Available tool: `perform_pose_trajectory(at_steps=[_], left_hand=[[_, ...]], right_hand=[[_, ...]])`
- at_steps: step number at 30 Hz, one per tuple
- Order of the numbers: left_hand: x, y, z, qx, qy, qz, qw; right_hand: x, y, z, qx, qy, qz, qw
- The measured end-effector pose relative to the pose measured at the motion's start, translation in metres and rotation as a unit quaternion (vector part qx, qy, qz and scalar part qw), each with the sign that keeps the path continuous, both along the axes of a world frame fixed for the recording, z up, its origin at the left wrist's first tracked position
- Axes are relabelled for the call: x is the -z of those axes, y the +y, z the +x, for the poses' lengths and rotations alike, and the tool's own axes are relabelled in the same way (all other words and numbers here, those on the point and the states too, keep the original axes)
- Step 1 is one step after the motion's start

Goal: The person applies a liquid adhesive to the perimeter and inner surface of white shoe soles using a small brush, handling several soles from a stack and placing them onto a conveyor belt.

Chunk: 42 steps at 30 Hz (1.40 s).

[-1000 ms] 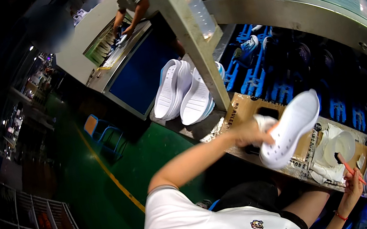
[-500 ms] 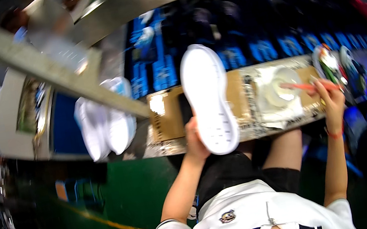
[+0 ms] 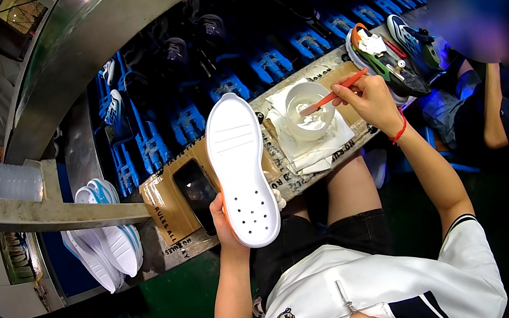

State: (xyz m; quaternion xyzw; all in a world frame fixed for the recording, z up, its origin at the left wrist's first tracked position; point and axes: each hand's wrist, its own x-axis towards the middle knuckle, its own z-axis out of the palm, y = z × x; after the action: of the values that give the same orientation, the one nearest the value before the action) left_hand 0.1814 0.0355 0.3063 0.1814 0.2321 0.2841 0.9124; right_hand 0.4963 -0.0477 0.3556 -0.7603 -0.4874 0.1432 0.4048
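My left hand (image 3: pixel 222 222) grips a white shoe sole (image 3: pixel 239 161) by its left edge, holding it up over the bench front. Ridges cross its upper part and small holes dot the lower part; a strip of orange shows along one edge. My right hand (image 3: pixel 372 101) pinches an orange-handled brush (image 3: pixel 333 96), with its bristles inside a translucent bowl (image 3: pixel 314 90). White paste (image 3: pixel 312 124) lies at the bowl's bottom. Under the bowl are white cloths or papers (image 3: pixel 312 157).
A dark phone (image 3: pixel 195 190) lies on cardboard (image 3: pixel 164 209) left of the sole. White-and-blue soles (image 3: pixel 120 240) stand farther left, beyond a metal bar (image 3: pixel 39 212). Shoes (image 3: pixel 380 58) sit to the right. Blue racks (image 3: pixel 268 64) run behind. Other people are at both sides.
The view has turned, so the bench now slants up to the right. The sole's holes and ridges show more sharply. Both hands keep hold of the sole and brush.
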Motion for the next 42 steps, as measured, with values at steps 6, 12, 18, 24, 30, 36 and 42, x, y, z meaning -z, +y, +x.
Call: perform_pose_trajectory(at_steps=[6, 12, 18, 24, 30, 36, 42], left_hand=[[-0.011, 0.003, 0.003, 0.093, -0.038, -0.037, 0.994], [-0.020, 0.006, 0.000, 0.142, -0.075, -0.067, 0.985], [-0.028, 0.005, 0.002, 0.218, -0.158, -0.126, 0.955], [-0.025, 0.006, -0.004, 0.226, -0.062, -0.155, 0.960], [-0.029, 0.004, 0.004, 0.253, -0.107, -0.233, 0.933], [-0.029, 0.001, 0.002, 0.239, -0.125, -0.160, 0.949], [-0.036, -0.008, 0.010, 0.169, -0.111, -0.086, 0.976]], right_hand=[[-0.020, -0.007, 0.003, -0.017, 0.115, 0.112, 0.987], [-0.022, -0.007, 0.020, -0.052, 0.228, 0.119, 0.965], [-0.038, 0.008, -0.011, -0.177, 0.193, 0.158, 0.952], [-0.048, 0.030, -0.027, -0.271, 0.132, 0.137, 0.944], [-0.054, 0.039, -0.052, -0.383, 0.085, 0.119, 0.912], [-0.057, 0.035, 0.012, -0.282, 0.046, 0.122, 0.950], [-0.048, 0.010, 0.007, -0.147, -0.036, 0.167, 0.974]])
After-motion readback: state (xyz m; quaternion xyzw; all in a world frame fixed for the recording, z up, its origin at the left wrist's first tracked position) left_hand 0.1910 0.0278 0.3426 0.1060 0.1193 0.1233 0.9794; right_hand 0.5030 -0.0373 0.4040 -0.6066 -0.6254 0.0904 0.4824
